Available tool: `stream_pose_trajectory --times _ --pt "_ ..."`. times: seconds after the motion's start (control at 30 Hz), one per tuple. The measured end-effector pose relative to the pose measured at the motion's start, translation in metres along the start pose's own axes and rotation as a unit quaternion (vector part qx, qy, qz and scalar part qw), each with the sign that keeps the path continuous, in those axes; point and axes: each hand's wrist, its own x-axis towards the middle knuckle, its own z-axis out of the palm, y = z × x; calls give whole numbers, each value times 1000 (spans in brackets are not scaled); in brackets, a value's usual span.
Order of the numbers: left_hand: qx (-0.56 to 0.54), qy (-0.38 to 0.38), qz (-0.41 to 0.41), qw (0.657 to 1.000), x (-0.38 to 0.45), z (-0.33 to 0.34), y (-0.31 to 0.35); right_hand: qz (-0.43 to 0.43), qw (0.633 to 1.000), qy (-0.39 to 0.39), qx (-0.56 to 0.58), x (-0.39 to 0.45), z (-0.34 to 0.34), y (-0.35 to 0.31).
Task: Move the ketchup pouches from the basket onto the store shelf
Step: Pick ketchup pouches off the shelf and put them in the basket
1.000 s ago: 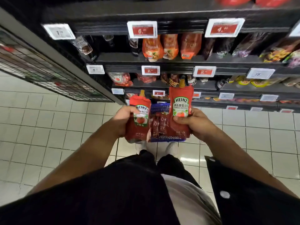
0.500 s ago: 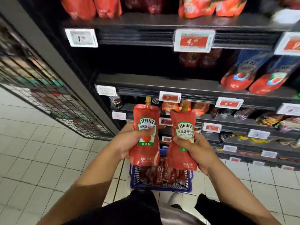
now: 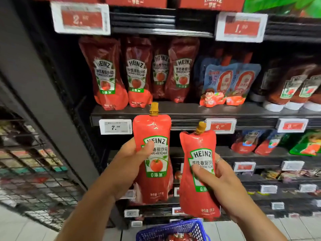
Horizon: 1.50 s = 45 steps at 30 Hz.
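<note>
Each of my hands gripped one Heinz ketchup pouch: left hand [image 3: 132, 159], left pouch [image 3: 154, 164]; right hand [image 3: 218, 181], right pouch [image 3: 199, 173]. Mid-carry above the blue basket [image 3: 173, 230], I judged next came standing them on the shelf [image 3: 191, 111] beside matching pouches [image 3: 137, 72].

basket [image 3: 173, 229]: cut off at bottom edge | lower price tags [image 3: 268, 189]: unreadably blurred
</note>
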Motion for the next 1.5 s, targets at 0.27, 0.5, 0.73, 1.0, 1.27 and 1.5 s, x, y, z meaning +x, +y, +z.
stream_pose_trajectory --times 0.27,0.5,0.73,1.0,1.27,1.5 --pt "108 53 136 983 61 13 93 -111 991 47 -66 59 -3 -74" --pt "173 182 250 935 112 33 123 -206 969 89 -101 114 -5 -108" --pt "147 219 288 921 140 31 87 -276 933 161 -166 145 1 -101" --pt "242 196 337 889 116 26 74 -319 907 177 -209 148 4 -95" --pt "379 274 313 827 102 19 58 -307 888 204 -274 158 12 -96" --pt "430 315 282 798 95 23 46 -273 851 119 -432 151 3 -87"
